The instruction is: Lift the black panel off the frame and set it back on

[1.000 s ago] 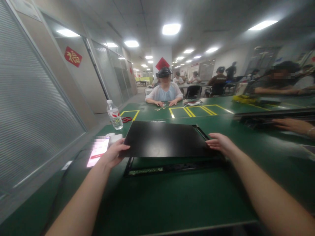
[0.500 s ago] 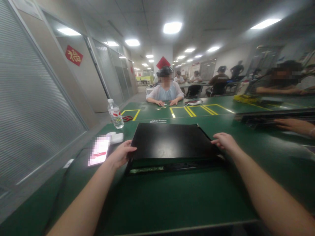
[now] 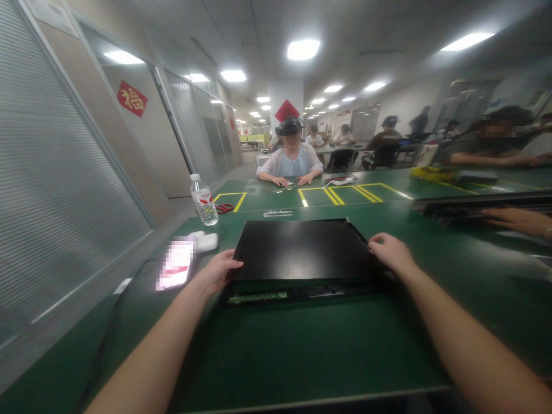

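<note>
Office workroom, green worktable [image 3: 302, 351], glass partitions [image 3: 56, 190]

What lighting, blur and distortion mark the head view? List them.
Head view: large ceiling lamp blown out white; soft glare on the black panel; phone screen washed out, partly pixelated; seated co-worker at right smeared; glass partition at left slanted, as if by a wide lens.

The left forearm [image 3: 159, 336] and right forearm [image 3: 463, 330] are bare, tapering smoothly toward the left hand [image 3: 217, 272] and right hand [image 3: 391, 254], bare too.
</note>
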Motion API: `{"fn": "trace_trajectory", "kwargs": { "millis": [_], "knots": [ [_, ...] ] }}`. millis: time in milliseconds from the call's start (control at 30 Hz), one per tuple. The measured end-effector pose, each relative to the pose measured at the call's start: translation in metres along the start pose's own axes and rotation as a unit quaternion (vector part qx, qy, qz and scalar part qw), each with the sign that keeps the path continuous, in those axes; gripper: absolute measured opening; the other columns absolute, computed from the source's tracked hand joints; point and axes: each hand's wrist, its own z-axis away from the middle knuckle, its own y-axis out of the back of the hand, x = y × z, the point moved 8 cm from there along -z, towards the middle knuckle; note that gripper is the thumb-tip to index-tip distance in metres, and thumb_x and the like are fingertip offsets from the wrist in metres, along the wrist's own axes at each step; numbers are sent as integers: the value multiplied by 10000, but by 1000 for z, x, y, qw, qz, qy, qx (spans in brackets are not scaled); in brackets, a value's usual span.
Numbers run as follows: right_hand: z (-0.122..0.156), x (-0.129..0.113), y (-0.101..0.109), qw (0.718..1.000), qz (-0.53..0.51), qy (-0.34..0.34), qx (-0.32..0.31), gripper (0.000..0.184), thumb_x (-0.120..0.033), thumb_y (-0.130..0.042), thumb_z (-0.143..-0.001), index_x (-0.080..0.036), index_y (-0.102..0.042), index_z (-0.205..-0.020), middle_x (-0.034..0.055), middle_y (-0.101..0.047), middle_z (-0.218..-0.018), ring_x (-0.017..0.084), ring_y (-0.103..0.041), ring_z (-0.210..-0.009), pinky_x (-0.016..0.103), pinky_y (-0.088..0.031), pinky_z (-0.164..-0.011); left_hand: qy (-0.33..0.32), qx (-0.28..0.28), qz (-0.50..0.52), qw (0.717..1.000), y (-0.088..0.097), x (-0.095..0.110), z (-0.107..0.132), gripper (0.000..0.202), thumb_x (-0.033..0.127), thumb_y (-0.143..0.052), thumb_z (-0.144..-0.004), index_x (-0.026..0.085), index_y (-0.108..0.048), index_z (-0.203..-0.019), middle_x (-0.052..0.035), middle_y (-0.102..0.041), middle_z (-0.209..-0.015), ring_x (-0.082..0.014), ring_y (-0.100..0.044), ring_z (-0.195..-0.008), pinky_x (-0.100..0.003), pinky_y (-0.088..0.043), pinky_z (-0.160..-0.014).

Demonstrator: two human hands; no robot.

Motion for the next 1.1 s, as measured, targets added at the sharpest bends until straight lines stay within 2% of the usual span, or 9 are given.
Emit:
{"fn": "trace_trajectory", "kwargs": {
  "millis": [200, 300, 400, 500, 667, 933, 1100],
  "knots": [
    [0, 2, -1, 1000, -15, -2, -6, 93, -269, -681, -739, -229, -716, -816, 66, -712, -730, 211, -619, -638, 312, -457, -608, 12, -19, -8, 1000, 0, -6, -5, 464, 84, -760, -518, 188, -673, -962, -31, -775, -810, -218, -742, -757, -308, -547, -694],
    [-1, 4, -1, 1000, -19, -5, -7, 99, -262, -683, -735, -224, -723, -817, 71, -716, -726, 207, -625, -631, 305, -465, -602, 15, -4, -9, 1000, 1, -6, -4, 501, 68, -742, -526, 193, -679, -1007, -40, -783, -848, -229, -749, -796, -311, -549, -699],
    [0, 3, -2, 1000, 15, 8, -12, 158, -283, -648, -764, -221, -737, -878, 83, -733, -785, 221, -650, -675, 310, -470, -621, 15, 28, -4, 999, 2, -4, 2, 631, 22, -727, -516, 204, -656, -1116, -41, -789, -912, -230, -752, -835, -319, -566, -734],
    [1, -1, -1, 997, 72, 26, -10, 233, -323, -601, -803, -215, -751, -946, 99, -748, -872, 247, -682, -775, 313, -477, -652, 13, 34, -15, 999, -3, 0, 8, 677, 2, -716, -530, 204, -652, -1173, -47, -792, -949, -241, -755, -869, -331, -583, -760],
    [3, -6, -1, 992, 118, 35, -16, 272, -342, -569, -828, -216, -760, -975, 110, -758, -924, 274, -704, -875, 316, -485, -679, 7, 53, -28, 998, -4, 2, 9, 588, -8, -694, -587, 186, -662, -1142, -48, -795, -946, -235, -759, -885, -326, -595, -781],
    [8, -10, 0, 988, 148, 41, -19, 278, -347, -554, -836, -223, -766, -967, 105, -762, -917, 262, -706, -839, 312, -471, -657, 5, 66, -46, 997, 2, -2, 4, 595, -7, -713, -614, 204, -630, -1165, -36, -788, -935, -236, -764, -878, -330, -606, -753],
    [4, -7, -2, 987, 150, 48, -20, 283, -347, -560, -828, -222, -770, -971, 106, -762, -938, 253, -702, -839, 307, -477, -663, 8, 76, -37, 996, 0, -1, 6, 430, 105, -728, -759, 211, -623, -1162, -41, -783, -910, -235, -766, -856, -333, -611, -727]
  ]
}}
